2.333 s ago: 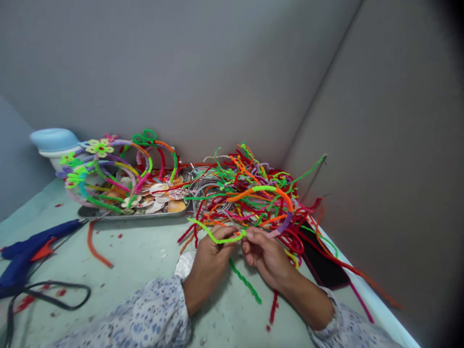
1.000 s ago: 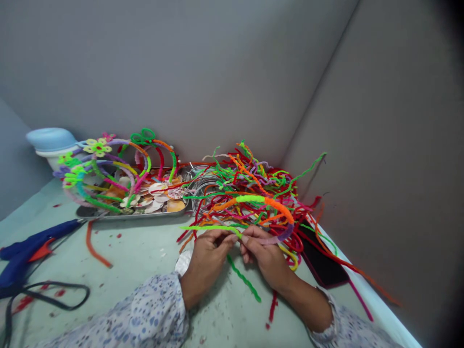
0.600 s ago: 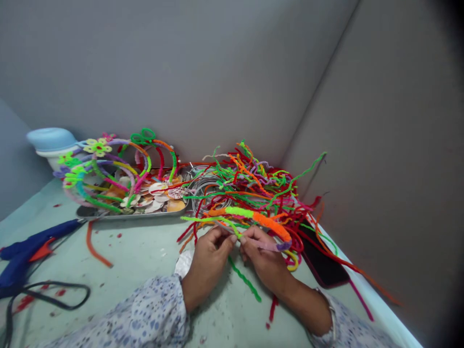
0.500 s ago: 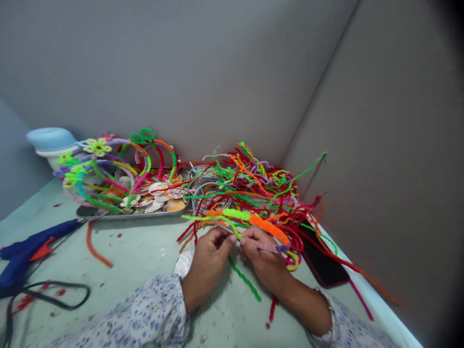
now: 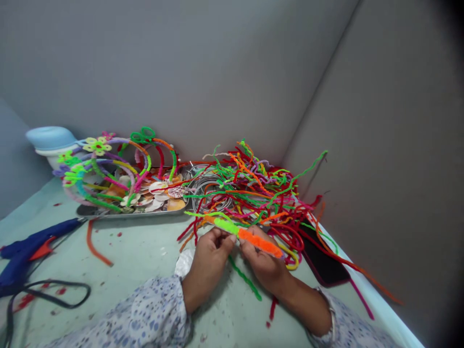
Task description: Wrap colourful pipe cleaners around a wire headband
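My left hand (image 5: 206,261) is closed, thumb and fingers pinching near the middle of a headband covered in fuzzy pipe cleaner. Its lime-green and orange stretch (image 5: 259,241) faces up; the far side is largely hidden behind my fingers. My right hand (image 5: 266,266) grips the same headband just to the right, thumb close to the left thumb. A loose lime-green pipe cleaner (image 5: 203,213) sticks out to the left above my left hand, its other end hidden. Below the hands a green pipe cleaner (image 5: 244,278) lies slanted.
Behind the hands sprawls a tangled pile of pipe cleaners (image 5: 253,179) with wire coils (image 5: 210,188). Finished flower headbands (image 5: 97,146) stand on a tray (image 5: 130,215) of discs. A blue glue gun (image 5: 32,241) and cord lie left, a dark phone (image 5: 326,266) right, a lidded container (image 5: 52,140) behind.
The headband has turned and dropped slightly left in my hands, so its orange stretch now covers the lavender side seen before. Both hands stay in nearly the same place.
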### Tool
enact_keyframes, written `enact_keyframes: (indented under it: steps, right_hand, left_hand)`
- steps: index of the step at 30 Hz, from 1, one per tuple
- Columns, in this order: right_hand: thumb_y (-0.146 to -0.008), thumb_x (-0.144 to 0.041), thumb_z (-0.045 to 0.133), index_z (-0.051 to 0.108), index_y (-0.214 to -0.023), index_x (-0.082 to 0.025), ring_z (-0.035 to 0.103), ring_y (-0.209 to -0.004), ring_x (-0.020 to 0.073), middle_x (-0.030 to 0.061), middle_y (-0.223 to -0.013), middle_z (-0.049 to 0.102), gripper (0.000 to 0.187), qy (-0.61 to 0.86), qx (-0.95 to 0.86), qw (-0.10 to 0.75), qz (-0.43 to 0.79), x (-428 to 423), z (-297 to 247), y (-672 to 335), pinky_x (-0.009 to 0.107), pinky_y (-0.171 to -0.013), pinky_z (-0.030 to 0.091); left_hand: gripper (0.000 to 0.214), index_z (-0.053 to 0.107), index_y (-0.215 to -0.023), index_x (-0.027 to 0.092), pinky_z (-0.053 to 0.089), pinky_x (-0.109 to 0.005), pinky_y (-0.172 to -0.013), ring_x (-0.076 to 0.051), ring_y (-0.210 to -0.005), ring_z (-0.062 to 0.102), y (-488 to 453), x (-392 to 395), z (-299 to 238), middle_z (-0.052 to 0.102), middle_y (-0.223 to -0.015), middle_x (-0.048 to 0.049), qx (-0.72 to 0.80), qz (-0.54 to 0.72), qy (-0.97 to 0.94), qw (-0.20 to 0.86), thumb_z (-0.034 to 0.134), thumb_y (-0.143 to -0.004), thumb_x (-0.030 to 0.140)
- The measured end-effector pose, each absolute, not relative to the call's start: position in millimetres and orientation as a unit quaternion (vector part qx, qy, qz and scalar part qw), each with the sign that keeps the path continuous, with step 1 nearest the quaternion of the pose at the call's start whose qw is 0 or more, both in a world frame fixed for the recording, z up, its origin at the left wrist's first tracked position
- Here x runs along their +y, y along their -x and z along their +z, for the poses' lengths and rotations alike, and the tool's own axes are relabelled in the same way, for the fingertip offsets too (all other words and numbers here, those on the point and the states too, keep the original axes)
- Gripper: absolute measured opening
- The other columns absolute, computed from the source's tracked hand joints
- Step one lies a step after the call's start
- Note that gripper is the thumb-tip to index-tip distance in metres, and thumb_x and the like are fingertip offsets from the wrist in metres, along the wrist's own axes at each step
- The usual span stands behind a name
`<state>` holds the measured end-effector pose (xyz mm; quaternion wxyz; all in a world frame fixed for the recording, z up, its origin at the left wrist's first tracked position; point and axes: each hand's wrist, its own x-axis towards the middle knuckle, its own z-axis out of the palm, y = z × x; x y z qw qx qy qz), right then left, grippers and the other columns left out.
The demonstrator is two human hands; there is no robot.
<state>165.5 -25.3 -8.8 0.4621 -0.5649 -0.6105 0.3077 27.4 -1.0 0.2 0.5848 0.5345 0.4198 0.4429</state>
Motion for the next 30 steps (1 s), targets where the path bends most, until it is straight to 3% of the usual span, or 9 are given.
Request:
enact_keyframes:
  steps: [4,13,20,30]
  right_hand:
    - [-0.078,-0.021,0.053,0.052,-0.072,-0.022,0.049,-0.058,0.0141,-0.0024,-0.063,0.054,0.006,0.555,-0.618,0.468,0.302,-25.1,-12.7,-164.7,0.025,-0.051,0.036]
    - [-0.077,-0.020,0.054,0.054,-0.072,-0.022,0.050,-0.058,0.0147,-0.0022,-0.064,0.055,0.005,0.554,-0.625,0.467,0.288,-24.4,-16.5,-164.8,0.025,-0.053,0.035]
    - [-0.075,-0.019,0.053,0.049,-0.069,-0.022,0.044,-0.055,0.0140,-0.0036,-0.059,0.049,0.008,0.560,-0.633,0.447,0.295,-24.5,-13.8,-166.0,0.025,-0.050,0.031]
    - [-0.081,-0.026,0.050,0.051,-0.071,-0.021,0.046,-0.055,0.0129,-0.0022,-0.061,0.052,0.011,0.556,-0.572,0.475,0.372,-21.4,-20.0,-164.1,0.023,-0.049,0.033]
  left_hand:
    - [0.009,0.059,-0.074,0.014,0.040,-0.024,-0.057,-0.014,-0.060,0.052,-27.7,-0.8,1.3,0.061,-0.069,-0.0013,0.445,0.433,-0.543,0.566,0.052,-0.073,0.019]
    - [0.007,0.057,-0.067,0.016,0.042,-0.023,-0.060,-0.014,-0.064,0.050,-28.9,-1.5,9.8,0.059,-0.065,0.0008,0.419,0.466,-0.536,0.565,0.050,-0.068,0.016]
    - [0.011,0.049,-0.055,0.017,0.033,-0.020,-0.047,-0.010,-0.051,0.040,-29.5,0.1,7.8,0.047,-0.052,0.0040,0.454,0.450,-0.517,0.570,0.050,-0.065,0.015]
    - [0.005,0.057,-0.069,0.015,0.041,-0.025,-0.062,-0.014,-0.064,0.052,-30.2,-0.5,4.0,0.061,-0.069,-0.0006,0.428,0.451,-0.531,0.576,0.053,-0.071,0.018]
